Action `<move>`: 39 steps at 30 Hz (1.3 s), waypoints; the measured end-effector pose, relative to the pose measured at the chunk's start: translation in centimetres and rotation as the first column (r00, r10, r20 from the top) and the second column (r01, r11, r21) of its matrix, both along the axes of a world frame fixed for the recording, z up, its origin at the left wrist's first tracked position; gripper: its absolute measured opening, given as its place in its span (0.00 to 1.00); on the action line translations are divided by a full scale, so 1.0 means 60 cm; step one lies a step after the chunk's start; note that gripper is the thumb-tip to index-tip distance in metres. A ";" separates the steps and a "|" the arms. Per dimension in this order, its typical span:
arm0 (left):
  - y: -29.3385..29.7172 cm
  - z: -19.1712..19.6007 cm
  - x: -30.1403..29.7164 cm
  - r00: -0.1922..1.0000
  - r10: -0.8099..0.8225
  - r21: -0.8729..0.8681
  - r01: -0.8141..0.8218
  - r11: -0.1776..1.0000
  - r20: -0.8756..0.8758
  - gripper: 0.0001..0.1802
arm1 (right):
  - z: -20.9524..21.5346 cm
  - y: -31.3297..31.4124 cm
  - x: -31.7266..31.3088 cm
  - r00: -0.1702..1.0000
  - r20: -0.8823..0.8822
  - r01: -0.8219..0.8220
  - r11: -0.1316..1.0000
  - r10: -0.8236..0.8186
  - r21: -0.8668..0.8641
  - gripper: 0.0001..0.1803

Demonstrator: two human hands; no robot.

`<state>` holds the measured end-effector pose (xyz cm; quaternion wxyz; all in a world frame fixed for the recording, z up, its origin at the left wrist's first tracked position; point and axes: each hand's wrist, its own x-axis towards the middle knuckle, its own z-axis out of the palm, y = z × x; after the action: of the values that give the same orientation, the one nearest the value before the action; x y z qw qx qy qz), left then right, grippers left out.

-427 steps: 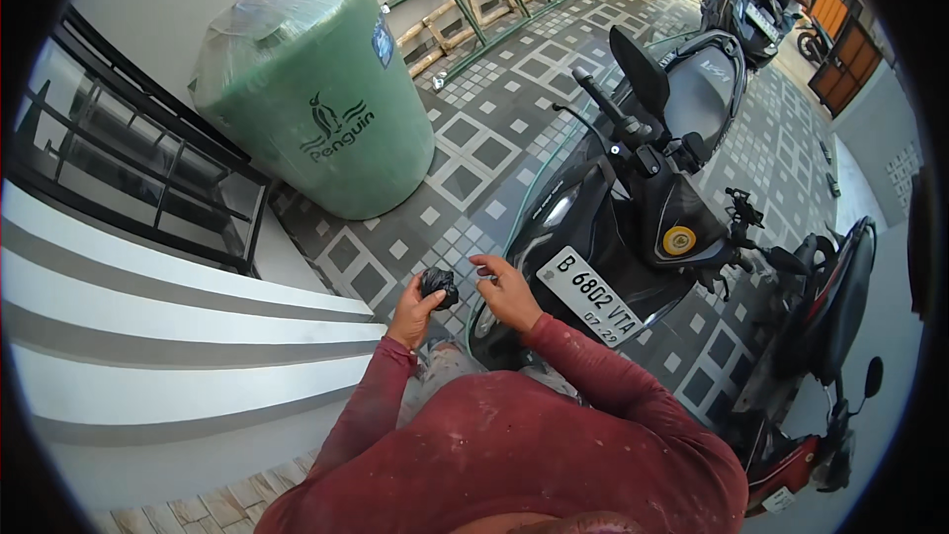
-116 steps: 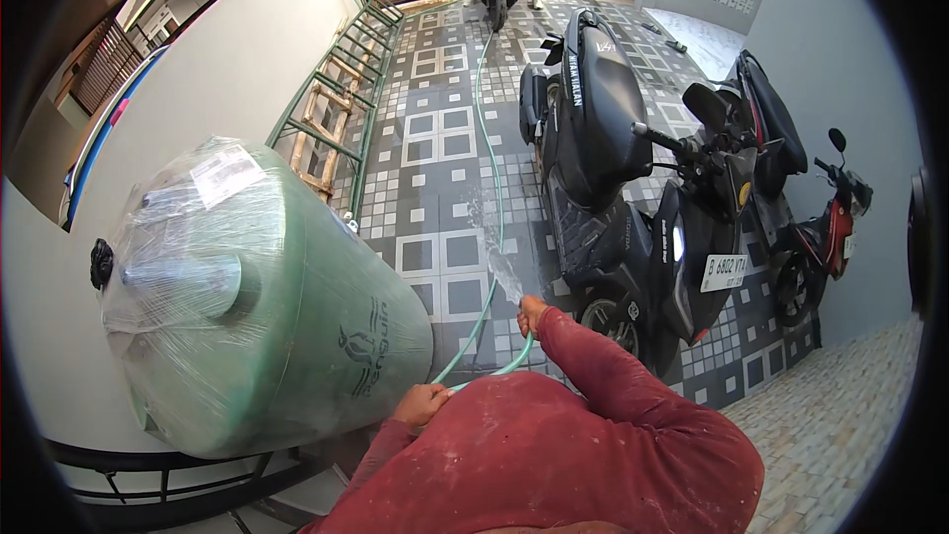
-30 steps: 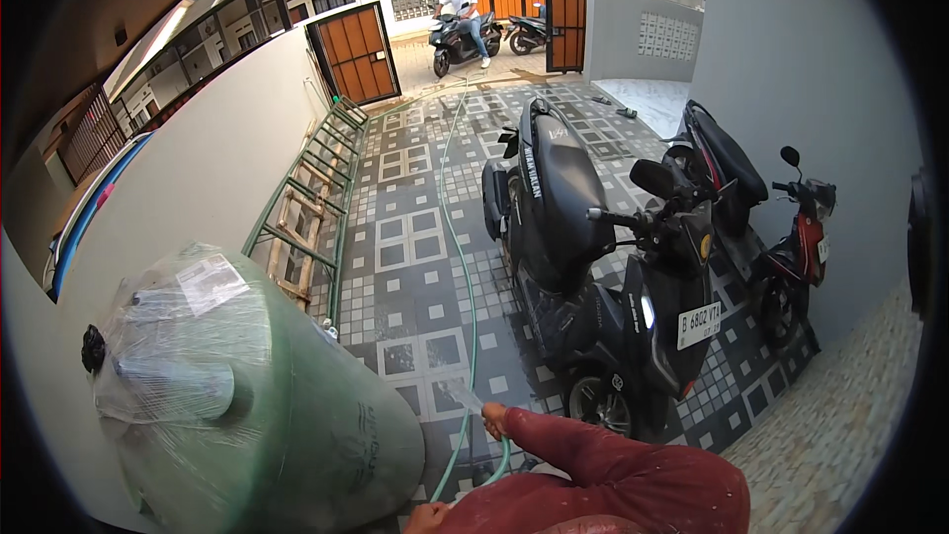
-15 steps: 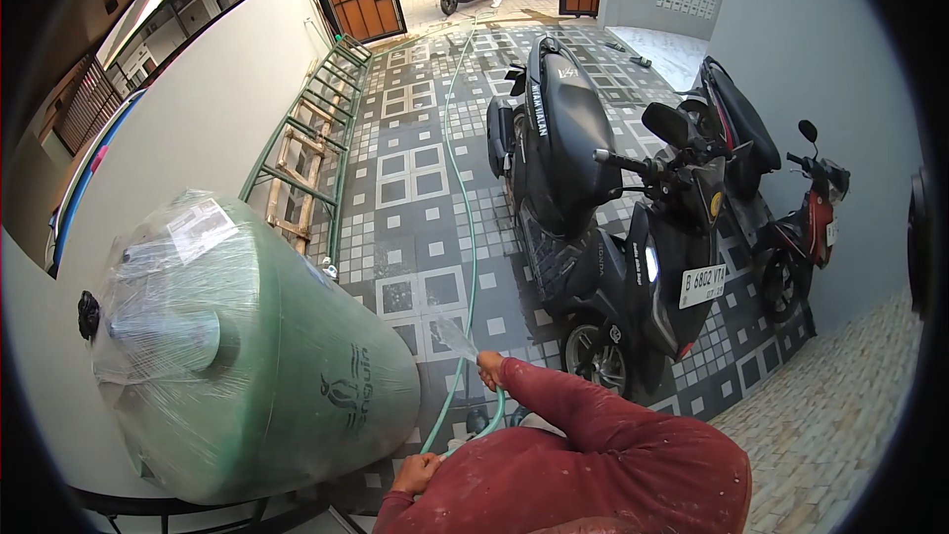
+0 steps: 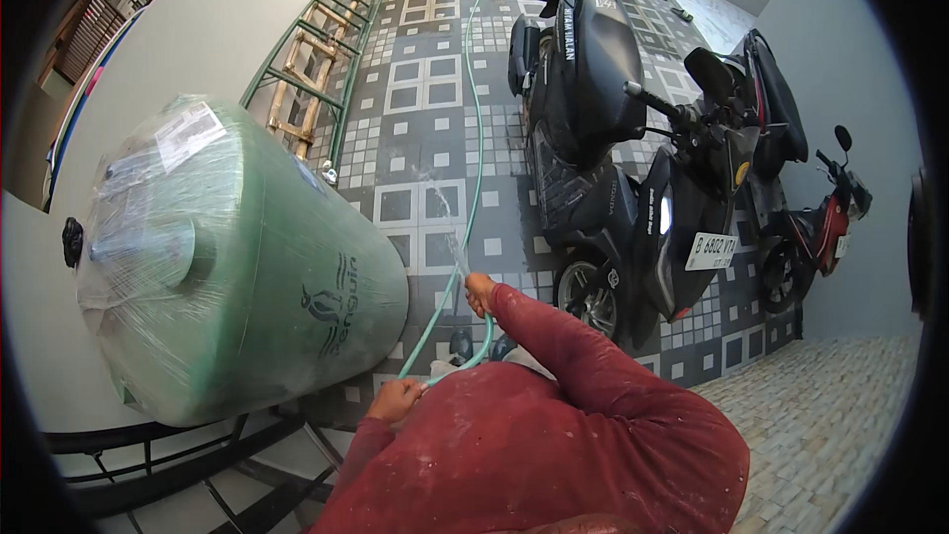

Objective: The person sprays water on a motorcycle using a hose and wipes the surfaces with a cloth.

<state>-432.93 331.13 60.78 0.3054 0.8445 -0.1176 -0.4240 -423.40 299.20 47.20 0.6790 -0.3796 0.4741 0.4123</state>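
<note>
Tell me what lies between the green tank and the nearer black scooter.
In the head view: tiled floor, the green hose, the right hand gripping it, water spraying out, and the person's shoes.

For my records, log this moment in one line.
right hand: gripping hose; water: spraying out; left hand: holding hose; left: green tank; right: black scooter

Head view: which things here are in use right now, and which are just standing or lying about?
In use:
hose, held by the left hand and, at its spouting end, the right hand
water, spraying from it

Just about, untouched by the hands:
tank
black scooter
red scooter
green frame
</note>
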 end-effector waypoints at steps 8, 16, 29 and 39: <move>-0.028 0.013 0.005 1.000 0.010 0.084 -0.010 0.996 0.005 0.28 | -0.037 0.013 0.011 0.984 0.023 -0.178 0.984 0.178 -0.003 0.14; -0.036 0.019 0.061 0.996 0.093 0.074 -0.094 0.993 0.015 0.28 | -0.029 0.044 0.109 0.931 0.054 -0.362 0.932 0.361 0.022 0.14; -0.142 0.037 0.387 0.990 0.094 -0.203 -0.072 0.977 0.100 0.24 | 0.072 -0.053 0.459 0.750 0.030 -0.639 0.736 0.660 -0.221 0.15; -0.195 0.092 0.594 0.939 0.182 -0.220 -0.119 0.968 0.292 0.24 | 0.076 -0.110 0.633 0.884 0.045 -0.460 0.882 0.466 -0.106 0.14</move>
<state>-397.30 319.45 66.31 0.3978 0.8722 -0.1405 -0.2476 -385.40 292.58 51.77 0.5585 -0.5267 0.3647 0.5269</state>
